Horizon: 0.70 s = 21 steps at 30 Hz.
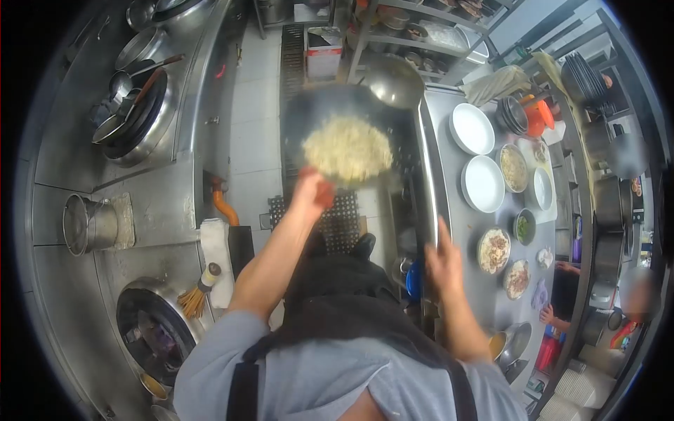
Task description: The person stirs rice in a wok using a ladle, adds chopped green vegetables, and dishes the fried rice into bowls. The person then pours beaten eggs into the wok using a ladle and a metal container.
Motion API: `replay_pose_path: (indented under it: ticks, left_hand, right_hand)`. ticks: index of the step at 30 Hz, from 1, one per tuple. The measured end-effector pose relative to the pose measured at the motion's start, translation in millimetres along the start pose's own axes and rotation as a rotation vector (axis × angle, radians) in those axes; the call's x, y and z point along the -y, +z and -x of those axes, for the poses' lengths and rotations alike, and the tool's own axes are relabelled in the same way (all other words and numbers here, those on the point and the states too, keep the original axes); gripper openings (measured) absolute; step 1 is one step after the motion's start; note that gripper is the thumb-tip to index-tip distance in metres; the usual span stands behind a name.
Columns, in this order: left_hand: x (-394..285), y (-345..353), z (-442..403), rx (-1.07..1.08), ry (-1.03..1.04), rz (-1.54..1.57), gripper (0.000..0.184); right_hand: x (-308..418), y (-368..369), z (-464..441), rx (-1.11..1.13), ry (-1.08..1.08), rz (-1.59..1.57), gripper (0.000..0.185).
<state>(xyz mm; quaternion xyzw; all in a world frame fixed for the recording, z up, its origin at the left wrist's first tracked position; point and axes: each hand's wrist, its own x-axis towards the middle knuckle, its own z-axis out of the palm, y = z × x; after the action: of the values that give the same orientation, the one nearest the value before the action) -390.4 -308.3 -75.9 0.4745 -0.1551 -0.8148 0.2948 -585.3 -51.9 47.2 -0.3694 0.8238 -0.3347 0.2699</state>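
My left hand (314, 198) is closed around the reddish grip of a dark wok (302, 105), which is smeared by motion over the floor in front of me. Pale yellow food in small pieces, like fried rice (349, 149), lies spread in the wok. To the right, my right hand (444, 265) grips the end of a long metal handle, its index finger stretched along it. That handle runs forward to the round bowl of a large ladle (394, 82), beyond the wok's right side.
On the right counter (453, 189) stand white bowls (482, 184), plates of food (493, 250) and a bowl of chopped greens (524, 226). Another person's hand (547, 314) is at its far side. Stove burners with woks (144, 116) line the left. A bin (324, 63) stands ahead.
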Motion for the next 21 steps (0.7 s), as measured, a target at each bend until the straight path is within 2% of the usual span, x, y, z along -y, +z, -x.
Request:
replay_pose_path:
  ticks: [2,4,5,7,8,10,12,16,17,18,19,20,21]
  left_hand:
    - [11,-3,6,0.065,0.085,0.03,0.017]
    - [35,-44,53,0.195,0.096,0.064,0.016]
    - [18,-36,55,0.201,0.124,0.06,0.016]
    - [8,-32,91,0.043,0.151,0.068,0.017]
    - [-3,-22,71,-0.021,0.137,0.087,0.018]
    - [-20,-5,40,0.002,0.158,-0.038,0.016]
    - [-35,4,28,0.016,0.207,-0.032,0.015]
    - [-44,8,44,0.046,0.365,-0.066,0.015]
    - [-41,7,48,0.051,0.485,-0.085,0.022]
    - [-36,4,58,0.068,0.491,-0.112,0.028]
    - [-29,-2,70,0.085,0.502,-0.136,0.035]
    - [-10,-12,67,0.064,0.633,-0.131,0.046]
    - [-1,-15,80,0.063,0.661,-0.153,0.053]
  right_hand:
    - [32,-15,-5,0.025,0.062,-0.078,0.062]
    - [13,-34,28,-0.021,0.006,-0.047,0.063]
    - [6,-36,33,-0.054,-0.049,-0.025,0.063]
    - [6,-34,39,-0.025,-0.03,-0.021,0.063]
    - [8,-35,40,-0.03,-0.02,-0.012,0.063]
    - [12,-34,32,-0.069,-0.032,-0.016,0.062]
    - [16,-30,25,-0.051,-0.013,0.041,0.061]
    - [15,-34,4,-0.081,-0.091,0.141,0.063]
    - [18,-34,-3,-0.137,-0.198,0.213,0.064]
    - [21,-34,-11,-0.196,-0.308,0.286,0.065]
    - [26,-34,-21,-0.146,-0.219,0.304,0.066]
    - [23,-28,-33,-0.164,-0.231,0.29,0.066]
    - [15,-18,-47,-0.155,-0.25,0.348,0.065]
